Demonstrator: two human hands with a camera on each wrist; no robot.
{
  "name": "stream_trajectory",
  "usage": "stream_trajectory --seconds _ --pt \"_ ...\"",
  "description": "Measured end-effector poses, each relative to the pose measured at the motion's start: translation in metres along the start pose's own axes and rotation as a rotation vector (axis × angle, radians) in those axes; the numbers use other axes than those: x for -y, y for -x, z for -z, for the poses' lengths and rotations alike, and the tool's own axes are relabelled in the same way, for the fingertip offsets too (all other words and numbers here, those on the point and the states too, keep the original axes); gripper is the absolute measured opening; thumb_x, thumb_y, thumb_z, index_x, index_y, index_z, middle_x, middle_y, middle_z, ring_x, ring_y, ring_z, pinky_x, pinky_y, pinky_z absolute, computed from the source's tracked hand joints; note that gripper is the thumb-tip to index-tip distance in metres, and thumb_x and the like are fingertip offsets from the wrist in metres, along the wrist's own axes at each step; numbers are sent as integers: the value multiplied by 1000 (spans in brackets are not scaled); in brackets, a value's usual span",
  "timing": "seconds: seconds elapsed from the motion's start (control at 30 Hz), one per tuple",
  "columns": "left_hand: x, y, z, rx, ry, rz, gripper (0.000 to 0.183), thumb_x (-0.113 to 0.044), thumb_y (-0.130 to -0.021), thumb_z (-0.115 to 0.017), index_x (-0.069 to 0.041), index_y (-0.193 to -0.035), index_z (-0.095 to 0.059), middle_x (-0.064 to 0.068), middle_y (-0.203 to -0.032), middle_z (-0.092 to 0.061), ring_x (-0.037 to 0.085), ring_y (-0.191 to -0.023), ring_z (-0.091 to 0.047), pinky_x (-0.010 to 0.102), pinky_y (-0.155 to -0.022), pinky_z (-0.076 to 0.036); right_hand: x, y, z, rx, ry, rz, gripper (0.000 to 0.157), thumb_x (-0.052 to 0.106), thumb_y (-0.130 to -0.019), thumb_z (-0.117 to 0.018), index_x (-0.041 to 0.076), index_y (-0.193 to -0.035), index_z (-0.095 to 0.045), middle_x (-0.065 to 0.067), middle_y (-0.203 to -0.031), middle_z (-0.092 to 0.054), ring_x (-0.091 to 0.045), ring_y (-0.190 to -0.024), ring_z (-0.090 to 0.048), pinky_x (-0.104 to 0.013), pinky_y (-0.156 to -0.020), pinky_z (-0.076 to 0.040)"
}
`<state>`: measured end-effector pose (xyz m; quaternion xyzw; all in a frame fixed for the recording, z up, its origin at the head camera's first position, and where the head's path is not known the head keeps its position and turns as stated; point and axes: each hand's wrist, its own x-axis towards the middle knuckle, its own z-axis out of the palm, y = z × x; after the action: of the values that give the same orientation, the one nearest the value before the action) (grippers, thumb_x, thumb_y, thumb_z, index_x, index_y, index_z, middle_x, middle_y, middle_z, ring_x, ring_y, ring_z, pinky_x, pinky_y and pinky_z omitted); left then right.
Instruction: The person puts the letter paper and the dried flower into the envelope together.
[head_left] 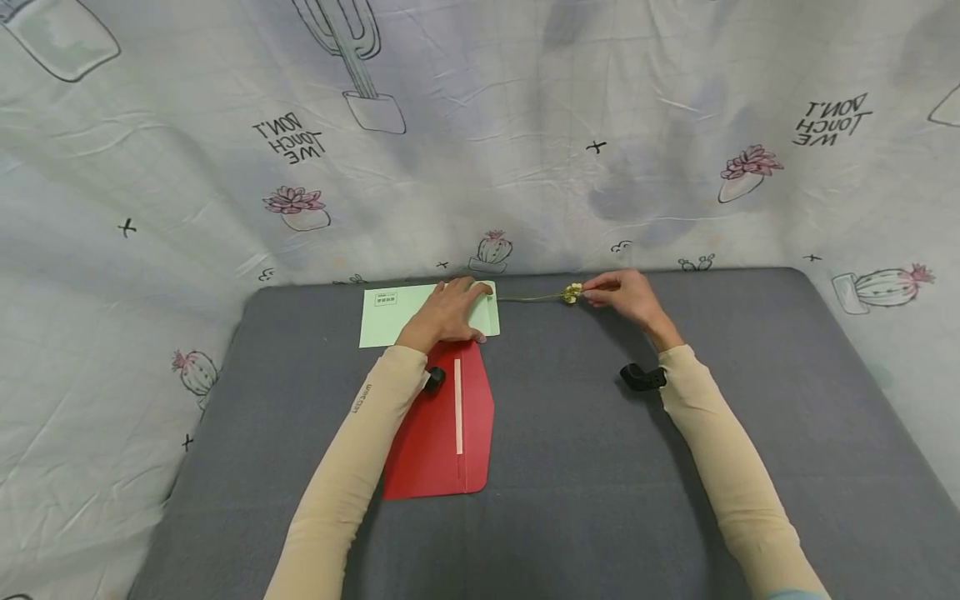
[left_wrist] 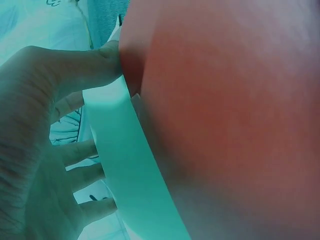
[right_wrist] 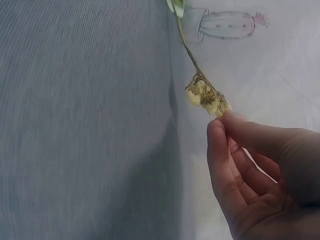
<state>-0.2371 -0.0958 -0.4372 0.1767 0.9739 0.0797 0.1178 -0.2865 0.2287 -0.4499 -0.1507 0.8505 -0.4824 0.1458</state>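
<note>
A pale green envelope (head_left: 382, 325) with a small printed box lies near the table's back edge. Spread across its right part is my left hand (head_left: 446, 312); in the left wrist view the fingers of that hand (left_wrist: 55, 175) reach along the green paper (left_wrist: 140, 175). My right hand (head_left: 626, 296) pinches a dried yellow flower (head_left: 572, 292) by its head between thumb and fingertips, plain in the right wrist view, where the bloom (right_wrist: 205, 97) shows crumpled. Its thin stem (head_left: 528, 299) runs left to the envelope's right edge; where the stem ends is hidden.
A red envelope or folder (head_left: 423, 454) with a pale strip (head_left: 458, 408) lies below the green one, partly under my left forearm. The grey table (head_left: 570, 483) backs onto a white printed cloth (head_left: 525, 192). A black wrist strap (head_left: 642, 377) is at my right wrist.
</note>
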Motion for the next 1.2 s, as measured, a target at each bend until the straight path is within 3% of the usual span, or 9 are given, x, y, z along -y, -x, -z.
stream_trajectory --seconds 0.2,0.43,0.6,0.93,1.2 --pt "1 -2 -1 6 -17 -2 81 -42 -78 -81 -19 -145 -42 16 -151 -37 32 -141 -32 55 -116 -22 7 -9 -14 23 -19 19 24 11 -95 -66 -5 -111 -70 -24 -108 -69 -33 -90 -69 -41 -79 -57" --pt "3 -4 -1 2 -21 -5 81 -43 -78 -81 -19 -145 -42 15 -149 -38 32 -140 -33 55 -115 -22 17 -19 -33 48 -127 21 23 6 -94 -65 -9 -111 -69 -26 -108 -69 -30 -89 -70 -36 -78 -58" --pt "4 -6 -1 10 -21 -3 82 -43 -78 -81 -20 -146 -40 15 -151 -36 32 -141 -31 55 -116 -22 28 -23 -47 68 -235 -39 25 3 -93 -65 -12 -113 -67 -30 -111 -67 -32 -92 -70 -38 -81 -57" --pt "5 -6 0 11 -20 -4 82 -44 -78 -81 -20 -145 -42 15 -151 -37 32 -141 -31 55 -116 -22 37 -36 -78 54 -322 -107 26 5 -92 -67 -10 -113 -68 -26 -109 -69 -8 -74 -69 -28 -74 -58" --pt "5 -6 1 17 -14 1 80 -43 -78 -81 -21 -145 -41 15 -152 -35 31 -143 -29 55 -116 -20 50 -41 -98 19 -457 -168 25 1 -92 -65 -11 -114 -67 -29 -112 -66 -8 -69 -69 -29 -74 -58"
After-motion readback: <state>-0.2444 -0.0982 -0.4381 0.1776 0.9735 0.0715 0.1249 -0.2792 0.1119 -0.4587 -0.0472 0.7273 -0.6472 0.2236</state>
